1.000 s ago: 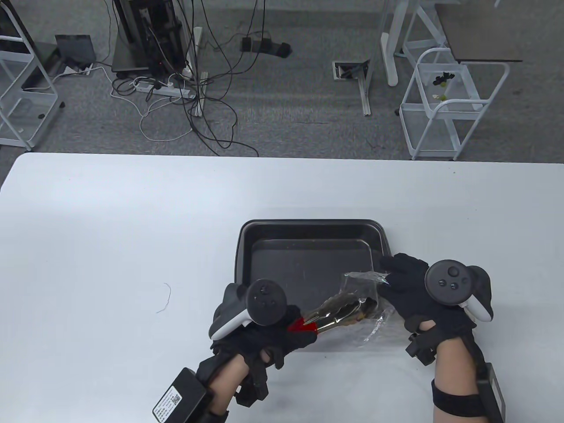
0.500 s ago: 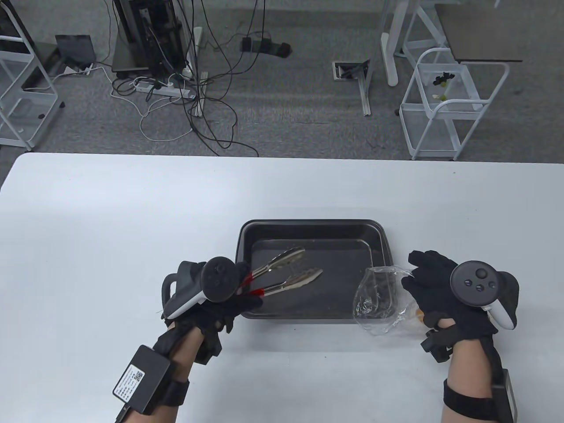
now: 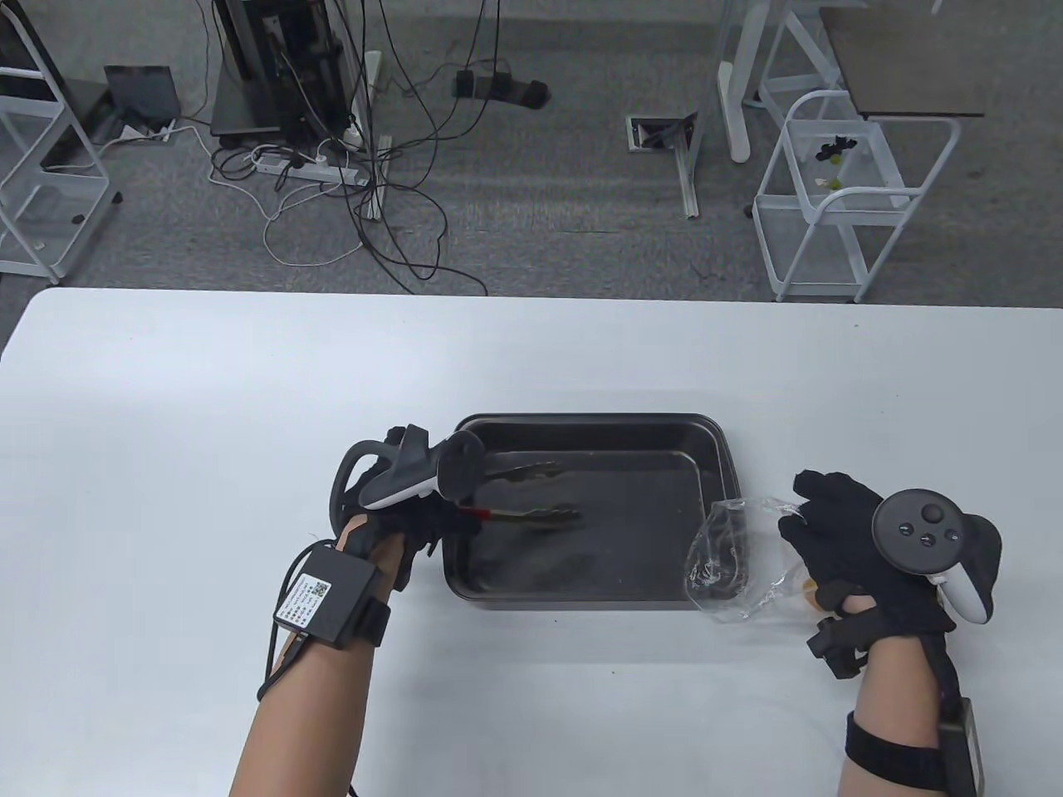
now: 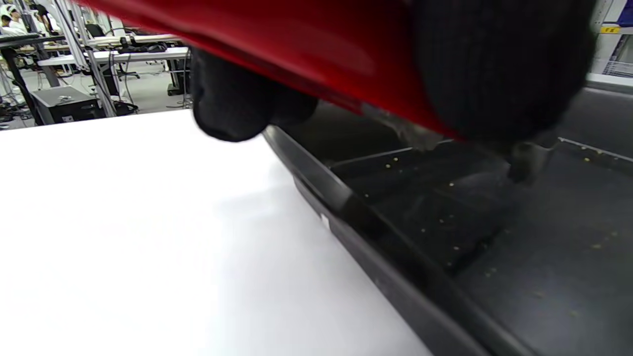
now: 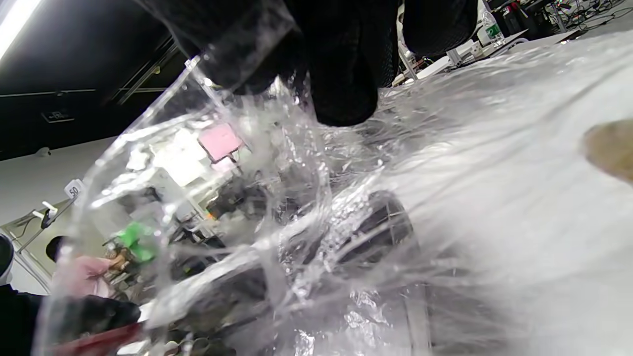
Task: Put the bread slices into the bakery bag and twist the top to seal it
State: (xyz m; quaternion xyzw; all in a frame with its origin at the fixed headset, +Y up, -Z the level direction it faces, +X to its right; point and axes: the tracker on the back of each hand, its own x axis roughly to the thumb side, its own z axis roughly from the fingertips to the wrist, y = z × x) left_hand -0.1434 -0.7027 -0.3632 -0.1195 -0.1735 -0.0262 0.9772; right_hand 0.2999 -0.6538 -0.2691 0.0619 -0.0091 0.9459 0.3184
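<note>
A white table carries a dark baking tray, and at the tray's left rim the left hand grips the red handles of metal tongs, whose tips reach over the tray floor. Just off the tray's right edge the clear bakery bag lies crumpled, partly over the tray's corner, with the right hand pinching its upper edge. A bit of tan bread shows at the bag's lower right, under that hand.
</note>
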